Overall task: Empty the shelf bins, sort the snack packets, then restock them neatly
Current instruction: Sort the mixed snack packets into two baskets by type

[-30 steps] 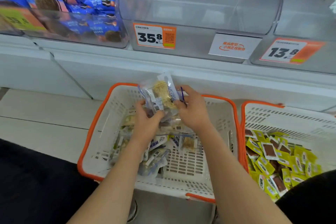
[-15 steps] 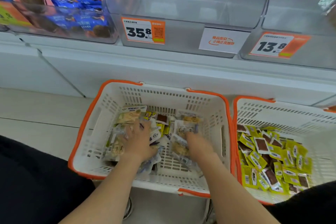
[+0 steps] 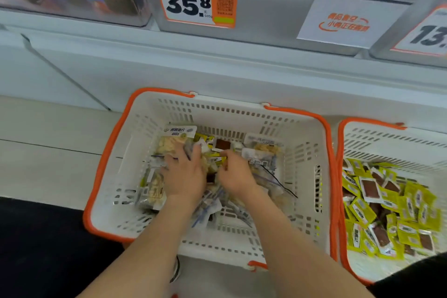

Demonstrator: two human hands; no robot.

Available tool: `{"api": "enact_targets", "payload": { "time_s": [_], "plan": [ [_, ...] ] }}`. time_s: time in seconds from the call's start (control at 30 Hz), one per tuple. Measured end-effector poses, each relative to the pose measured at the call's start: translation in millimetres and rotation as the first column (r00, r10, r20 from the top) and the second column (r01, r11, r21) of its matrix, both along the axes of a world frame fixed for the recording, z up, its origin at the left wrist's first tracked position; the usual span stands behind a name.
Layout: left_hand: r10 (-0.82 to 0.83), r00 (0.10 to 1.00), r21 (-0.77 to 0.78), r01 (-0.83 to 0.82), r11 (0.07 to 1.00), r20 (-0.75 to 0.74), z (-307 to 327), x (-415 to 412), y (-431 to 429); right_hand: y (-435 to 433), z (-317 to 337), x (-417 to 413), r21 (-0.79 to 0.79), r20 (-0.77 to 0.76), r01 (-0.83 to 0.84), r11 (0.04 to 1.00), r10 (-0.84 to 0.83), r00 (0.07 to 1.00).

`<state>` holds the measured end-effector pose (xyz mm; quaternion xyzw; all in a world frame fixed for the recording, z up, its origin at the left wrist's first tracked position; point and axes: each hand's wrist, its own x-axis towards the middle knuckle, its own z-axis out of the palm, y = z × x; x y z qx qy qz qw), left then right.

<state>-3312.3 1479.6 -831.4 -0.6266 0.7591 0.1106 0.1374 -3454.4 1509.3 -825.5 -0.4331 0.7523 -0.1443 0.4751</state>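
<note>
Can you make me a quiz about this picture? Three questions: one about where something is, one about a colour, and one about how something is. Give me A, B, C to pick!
1. Where are the left hand and the right hand?
A. Inside the basket of mixed packets
B. On the floor
C. Up in a shelf bin

2. What colour are the basket rims?
A. Blue
B. Orange
C. Green

3. How is the other basket, beside it?
A. Empty
B. Tipped over
C. Holding yellow-green packets

Answers:
1 A: both hands reach down among its packets.
2 B: orange bands run round both white baskets.
3 C: the packets lie heaped inside it.
</note>
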Motion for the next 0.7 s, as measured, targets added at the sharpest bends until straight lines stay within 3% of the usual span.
{"api": "enact_targets", "payload": {
  "time_s": [0.1, 0.27, 0.4, 0.47, 0.7],
  "plan": [
    [0.019, 0.997, -0.047, -0.022, 0.999, -0.072, 3, 9, 0, -7, -1, 8, -0.023, 0.172, 0.169, 0.985, -0.163, 0.972],
    [0.071, 0.978, -0.064, -0.085, 0.994, -0.196, 26, 25, -14, -20, 6, 20, 0.002, 0.313, 0.189, 0.982, -0.18, 0.933],
    [0.107, 0.971, -0.146, -0.14, 0.979, -0.215, 68, 28, -25, -26, 10, 27, -0.105, 0.146, 0.086, 0.991, -0.07, 0.987],
    [0.1, 0.971, -0.201, -0.145, 0.969, -0.218, 88, 29, -28, -26, 17, 29, -0.166, 0.145, 0.102, 0.981, -0.078, 0.986],
    [0.059, 0.96, -0.345, -0.156, 0.925, -0.275, 146, 31, -32, -11, 62, 6, -0.378, 0.124, 0.376, 0.846, -0.357, 0.926]
  ]
}}
